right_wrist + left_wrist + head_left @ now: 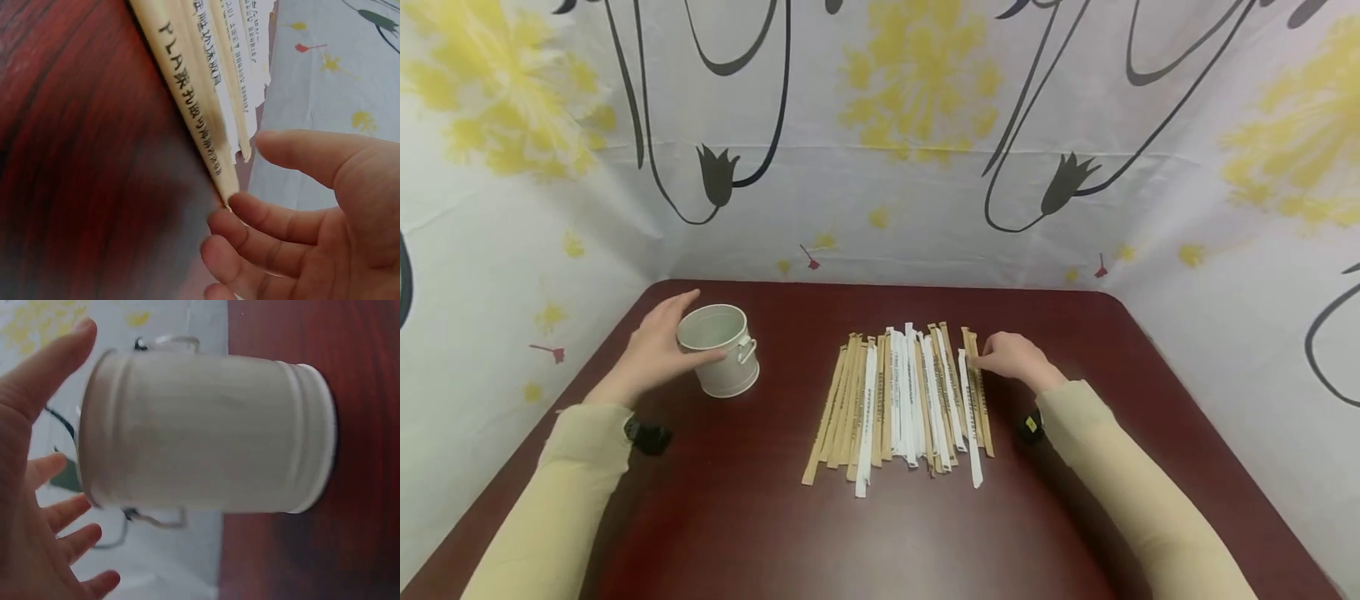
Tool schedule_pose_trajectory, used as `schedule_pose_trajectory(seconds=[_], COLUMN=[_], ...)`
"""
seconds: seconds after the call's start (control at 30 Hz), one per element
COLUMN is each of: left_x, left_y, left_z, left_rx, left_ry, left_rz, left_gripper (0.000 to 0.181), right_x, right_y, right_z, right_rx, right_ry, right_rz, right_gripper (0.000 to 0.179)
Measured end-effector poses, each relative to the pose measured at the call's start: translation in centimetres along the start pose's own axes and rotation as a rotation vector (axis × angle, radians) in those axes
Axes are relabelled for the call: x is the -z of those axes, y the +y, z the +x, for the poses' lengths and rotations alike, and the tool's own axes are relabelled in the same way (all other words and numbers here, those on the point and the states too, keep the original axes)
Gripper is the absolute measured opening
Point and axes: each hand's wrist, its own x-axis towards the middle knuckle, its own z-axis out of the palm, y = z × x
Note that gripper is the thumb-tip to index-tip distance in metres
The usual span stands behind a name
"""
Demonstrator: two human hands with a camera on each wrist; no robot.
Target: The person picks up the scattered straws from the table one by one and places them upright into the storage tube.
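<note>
A small cream metal bucket (728, 379) with looped side handles stands upright at the left of the table. My left hand (658, 346) is spread beside its rim, thumb towards the near side. In the left wrist view the fingers (78, 537) are apart and uncurled by the bucket (200, 434); contact is unclear. Paper-wrapped straws, brown (823, 417) and white (973, 442), lie in a row mid-table. My right hand (1015, 358) is at the row's far right end. Its fingertips (240, 203) meet the tip of the outermost brown-wrapped straw (181, 87), the thumb standing apart.
The dark red wooden table (880, 550) has rounded far corners. Patterned white cloth (880, 242) rises behind it and on both sides. Dark devices are strapped at the left wrist (649, 437) and right wrist (1032, 425).
</note>
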Motion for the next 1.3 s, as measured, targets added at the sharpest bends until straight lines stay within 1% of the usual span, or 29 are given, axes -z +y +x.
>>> schedule_pose_trajectory(seconds=[0.1, 0.17, 0.27, 0.37, 0.53, 0.67, 0.73, 0.8, 0.9, 0.97, 1.03, 1.1, 1.2, 1.3], left_x=[-0.8, -1.5, -2.2, -2.8, -4.0, -5.2, -5.9, -6.6, -7.7, -8.5, -9.3, -10.2, -11.3, -11.9], left_y=[-1.4, -2.1, -2.6, -2.6, -2.1, -1.2, -0.7, -0.1, 0.8, 1.4, 2.1, 2.7, 3.4, 3.7], left_z=[-0.8, -1.3, -1.7, -1.7, -0.8, 0.2, 0.7, 1.1, 1.5, 1.7, 2.0, 2.4, 3.0, 3.3], left_rx=[0.019, 0.051, 0.1, 0.126, 0.134, 0.113, 0.103, 0.106, 0.136, 0.158, 0.16, 0.148, 0.115, 0.092], left_ry=[0.036, 0.055, 0.076, 0.084, 0.069, 0.055, 0.048, 0.033, 0.001, -0.009, -0.017, -0.016, -0.013, -0.001], left_rz=[-0.143, -0.212, -0.273, -0.305, -0.34, -0.351, -0.358, -0.383, -0.453, -0.503, -0.555, -0.599, -0.654, -0.671], left_gripper=[0.104, 0.101, 0.098, 0.097, 0.099, 0.1, 0.1, 0.1, 0.102, 0.104, 0.103, 0.102, 0.097, 0.092], right_x=[-0.3, -0.6, -0.9, -1.0, -0.7, -0.7, -0.7, -0.8, -0.7, -0.5, -0.1, 0.7, 2.4, 4.4], right_y=[0.1, 0.0, -0.1, -0.2, -0.2, -0.1, 0.1, 0.3, 0.6, 0.7, 0.7, 0.5, -0.6, -3.1], right_z=[0.4, 0.6, 0.9, 1.0, 0.8, 0.9, 1.1, 1.4, 1.8, 2.0, 2.1, 2.2, 2.4, 2.6], right_rx=[-0.033, -0.032, -0.026, -0.037, -0.084, -0.101, -0.101, -0.089, -0.066, -0.053, -0.058, -0.065, -0.043, 0.024], right_ry=[-0.069, -0.098, -0.108, -0.09, -0.074, -0.083, -0.092, -0.108, -0.14, -0.153, -0.134, -0.085, 0.038, 0.166], right_rz=[-0.013, -0.012, -0.001, -0.007, -0.026, -0.01, 0.019, 0.064, 0.127, 0.162, 0.186, 0.224, 0.29, 0.396], right_gripper=[0.041, 0.041, 0.039, 0.039, 0.037, 0.035, 0.033, 0.031, 0.029, 0.029, 0.03, 0.032, 0.034, 0.031])
